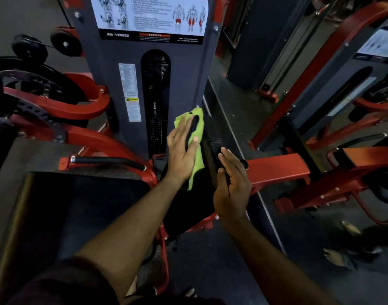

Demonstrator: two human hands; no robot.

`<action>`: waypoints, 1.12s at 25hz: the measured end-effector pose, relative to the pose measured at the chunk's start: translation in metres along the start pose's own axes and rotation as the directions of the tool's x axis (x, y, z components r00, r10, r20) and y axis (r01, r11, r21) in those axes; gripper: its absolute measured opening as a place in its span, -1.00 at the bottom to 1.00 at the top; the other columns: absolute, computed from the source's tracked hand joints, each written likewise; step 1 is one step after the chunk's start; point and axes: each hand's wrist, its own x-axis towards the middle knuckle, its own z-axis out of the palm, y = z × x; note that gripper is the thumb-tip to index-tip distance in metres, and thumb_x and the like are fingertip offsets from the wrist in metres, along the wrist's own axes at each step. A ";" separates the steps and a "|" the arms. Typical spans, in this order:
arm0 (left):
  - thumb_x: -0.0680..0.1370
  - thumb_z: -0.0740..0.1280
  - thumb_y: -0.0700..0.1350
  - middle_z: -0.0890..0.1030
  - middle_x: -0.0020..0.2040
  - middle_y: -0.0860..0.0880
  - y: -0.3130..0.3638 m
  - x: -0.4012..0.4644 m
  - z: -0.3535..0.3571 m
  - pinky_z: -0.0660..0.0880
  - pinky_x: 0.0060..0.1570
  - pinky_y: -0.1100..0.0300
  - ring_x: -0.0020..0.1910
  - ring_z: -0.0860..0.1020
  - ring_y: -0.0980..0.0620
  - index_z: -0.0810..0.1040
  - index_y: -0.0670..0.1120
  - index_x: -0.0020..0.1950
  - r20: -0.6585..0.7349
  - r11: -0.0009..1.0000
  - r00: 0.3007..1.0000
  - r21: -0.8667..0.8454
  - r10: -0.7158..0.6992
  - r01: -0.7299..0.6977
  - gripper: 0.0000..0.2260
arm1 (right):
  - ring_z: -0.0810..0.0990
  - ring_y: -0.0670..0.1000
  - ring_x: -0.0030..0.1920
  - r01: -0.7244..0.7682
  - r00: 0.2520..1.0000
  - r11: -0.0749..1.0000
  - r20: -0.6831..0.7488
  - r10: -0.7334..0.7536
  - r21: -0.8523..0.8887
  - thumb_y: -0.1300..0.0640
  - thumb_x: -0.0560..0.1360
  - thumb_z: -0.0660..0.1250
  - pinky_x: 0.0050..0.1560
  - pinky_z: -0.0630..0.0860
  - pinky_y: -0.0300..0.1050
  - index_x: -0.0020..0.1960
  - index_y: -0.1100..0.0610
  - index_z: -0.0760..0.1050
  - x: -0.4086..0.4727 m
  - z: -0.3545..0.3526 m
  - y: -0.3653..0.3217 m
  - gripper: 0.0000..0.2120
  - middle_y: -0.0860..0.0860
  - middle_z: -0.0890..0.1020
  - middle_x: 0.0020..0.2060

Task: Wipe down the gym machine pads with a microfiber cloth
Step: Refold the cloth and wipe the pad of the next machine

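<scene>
Cloth point(194, 137) under flat left hand point(181, 154) on pad point(188, 208); right hand point(232, 186) fingers grip pad's edge.

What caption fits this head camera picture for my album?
Left hand presses a green cloth flat on a black pad while the right hand grips its edge.

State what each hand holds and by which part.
Left hand presses the green cloth flat against the black pad. Right hand grips the pad's right edge.
</scene>
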 end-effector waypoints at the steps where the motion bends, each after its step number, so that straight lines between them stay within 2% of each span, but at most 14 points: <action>1: 0.60 0.15 0.01 0.26 0.56 0.05 -0.001 0.000 -0.001 0.10 0.51 -0.06 0.51 0.16 0.01 0.26 0.07 0.54 0.000 0.998 0.998 -0.026 -0.064 0.064 -0.52 | 0.53 0.08 0.34 0.007 1.000 1.000 -0.009 -0.007 -0.007 0.24 0.57 0.19 0.31 0.51 0.09 0.25 0.33 0.57 0.000 0.000 0.000 -0.66 0.12 0.61 0.27; 2: 0.60 0.14 0.01 0.26 0.56 0.06 0.002 -0.008 -0.003 0.10 0.51 -0.06 0.51 0.16 0.02 0.28 0.07 0.53 0.006 0.996 0.998 -0.060 -0.070 0.070 -0.53 | 0.54 0.09 0.33 0.016 1.000 1.000 -0.016 -0.016 -0.011 0.25 0.56 0.19 0.32 0.51 0.07 0.24 0.34 0.58 -0.001 0.000 -0.001 -0.66 0.13 0.61 0.26; 5: 0.61 0.12 0.00 0.18 0.58 0.06 0.026 -0.060 -0.002 0.06 0.53 0.00 0.55 0.11 0.06 0.25 0.03 0.54 0.047 0.982 0.985 -0.104 0.164 -0.159 -0.53 | 0.56 0.06 0.31 0.022 0.999 0.999 -0.024 -0.022 -0.028 0.24 0.55 0.19 0.34 0.47 -0.06 0.23 0.31 0.59 0.000 -0.001 -0.003 -0.66 0.09 0.61 0.25; 7: 0.62 0.14 -0.04 0.10 0.61 -0.01 0.033 -0.079 0.005 0.00 0.55 -0.05 0.58 0.04 -0.03 0.18 -0.04 0.57 0.077 0.969 0.968 -0.082 0.238 -0.232 -0.50 | 0.56 -0.03 0.30 -0.030 0.999 1.000 -0.016 0.030 0.002 0.24 0.53 0.22 0.33 0.46 -0.12 0.25 0.24 0.59 0.003 -0.004 -0.004 -0.66 0.01 0.60 0.24; 11: 0.61 0.08 0.08 0.01 0.63 -0.09 0.013 -0.019 0.007 -0.12 0.56 -0.05 0.61 -0.08 -0.12 0.12 -0.04 0.60 0.092 0.991 0.987 0.019 0.131 -0.133 -0.43 | 0.55 -0.07 0.31 -0.107 0.994 0.992 0.025 0.105 0.065 0.36 0.50 0.25 0.33 0.44 -0.19 0.23 0.25 0.60 0.003 -0.008 -0.006 -0.67 0.04 0.62 0.25; 14: 0.56 0.03 0.15 -0.02 0.63 -0.08 0.000 0.018 0.002 -0.14 0.56 -0.11 0.61 -0.12 -0.07 0.07 -0.04 0.60 0.084 0.997 0.996 -0.073 -0.009 0.015 -0.38 | 0.54 -0.03 0.33 -0.101 0.995 0.994 0.031 0.100 0.030 0.38 0.51 0.24 0.34 0.44 -0.15 0.23 0.27 0.60 0.003 -0.007 -0.009 -0.67 0.07 0.62 0.26; 17: 0.61 0.07 0.07 -0.02 0.63 -0.11 0.009 -0.033 0.005 -0.15 0.56 -0.12 0.61 -0.12 -0.03 0.06 -0.10 0.60 0.084 0.990 0.995 -0.134 0.046 -0.034 -0.41 | 0.55 -0.01 0.33 -0.110 0.994 0.993 0.018 0.109 0.049 0.37 0.50 0.24 0.35 0.45 -0.11 0.22 0.27 0.61 0.002 -0.006 -0.007 -0.67 0.08 0.62 0.25; 19: 0.64 0.08 0.05 -0.07 0.63 -0.08 0.009 -0.081 0.009 -0.17 0.56 -0.05 0.61 -0.15 0.02 0.01 -0.07 0.60 0.105 0.985 0.989 -0.147 0.105 -0.089 -0.43 | 0.55 -0.01 0.32 -0.121 0.993 0.990 0.016 0.120 0.070 0.37 0.49 0.24 0.35 0.46 -0.08 0.22 0.26 0.61 0.002 -0.005 -0.009 -0.66 0.08 0.63 0.25; 21: 0.65 0.08 0.06 -0.06 0.61 -0.07 -0.003 -0.071 0.013 -0.13 0.56 -0.07 0.60 -0.13 0.02 -0.01 -0.09 0.59 0.039 0.982 0.990 -0.133 0.138 -0.131 -0.44 | 0.55 -0.01 0.32 -0.127 0.992 0.990 0.024 0.125 0.068 0.38 0.50 0.24 0.35 0.45 -0.10 0.22 0.26 0.60 0.003 -0.007 -0.008 -0.66 0.07 0.62 0.25; 22: 0.64 0.09 0.07 -0.03 0.61 -0.10 -0.010 -0.047 0.016 -0.10 0.56 -0.10 0.61 -0.10 -0.02 0.01 -0.11 0.58 0.015 0.987 0.994 -0.120 0.106 -0.104 -0.43 | 0.55 -0.02 0.33 -0.116 0.993 0.992 0.024 0.115 0.049 0.38 0.50 0.24 0.35 0.44 -0.12 0.22 0.26 0.60 0.004 -0.006 -0.008 -0.67 0.07 0.62 0.25; 25: 0.59 0.08 0.07 0.06 0.61 -0.12 -0.020 0.033 0.007 -0.06 0.54 -0.14 0.60 -0.02 -0.08 0.07 -0.08 0.58 0.057 0.986 0.991 -0.109 -0.122 0.128 -0.42 | 0.56 -0.02 0.32 -0.070 0.998 0.998 0.006 0.070 -0.007 0.43 0.52 0.24 0.34 0.44 -0.16 0.22 0.29 0.60 0.003 -0.002 -0.007 -0.68 0.08 0.62 0.25; 27: 0.59 0.06 0.08 0.05 0.62 -0.09 -0.021 0.034 0.005 -0.08 0.54 -0.14 0.60 -0.04 -0.05 0.09 -0.08 0.59 0.082 0.980 0.986 -0.130 -0.143 0.153 -0.41 | 0.56 0.01 0.31 -0.008 1.000 0.999 -0.016 0.007 -0.051 0.46 0.52 0.23 0.33 0.44 -0.15 0.22 0.31 0.60 0.001 0.001 -0.008 -0.68 0.13 0.62 0.24; 28: 0.60 0.05 0.09 0.03 0.62 -0.09 -0.016 0.014 0.007 -0.11 0.55 -0.14 0.60 -0.07 -0.03 0.08 -0.09 0.59 0.074 0.987 0.993 -0.126 -0.091 0.100 -0.42 | 0.56 0.02 0.32 0.017 1.000 0.997 -0.019 -0.019 -0.079 0.46 0.52 0.23 0.33 0.44 -0.14 0.21 0.32 0.59 0.000 0.002 -0.007 -0.67 0.14 0.62 0.24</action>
